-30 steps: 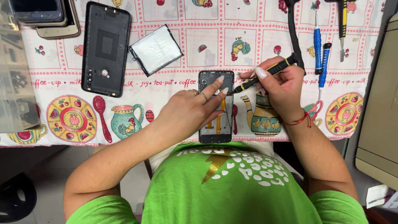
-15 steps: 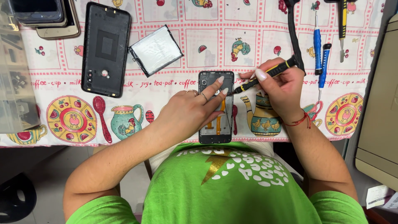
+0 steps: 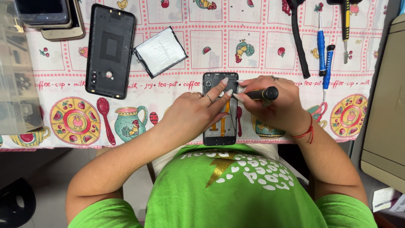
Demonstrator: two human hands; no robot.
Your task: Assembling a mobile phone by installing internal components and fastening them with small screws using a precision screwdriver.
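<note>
Here, right hand (image 3: 278, 107): closed around a black-handled screwdriver (image 3: 259, 93), tip hidden at the top edge of the opened phone (image 3: 220, 109).
Left hand (image 3: 192, 116): resting flat on the opened phone, fingers (image 3: 219, 89) stretched to its top end, pinning it rather than clasping it.
Opened phone: back off, orange ribbon showing, lying upright at the near edge of the patterned tablecloth (image 3: 177, 25), in front of the green shirt (image 3: 236, 185).
Back cover (image 3: 109, 50): black, up and left of the opened phone.
Battery (image 3: 160, 51): silver, tilted, between back cover and opened phone.
Blue screwdrivers (image 3: 322, 55): up and right of the opened phone.
Stacked phones (image 3: 50, 17): far upper left.
</note>
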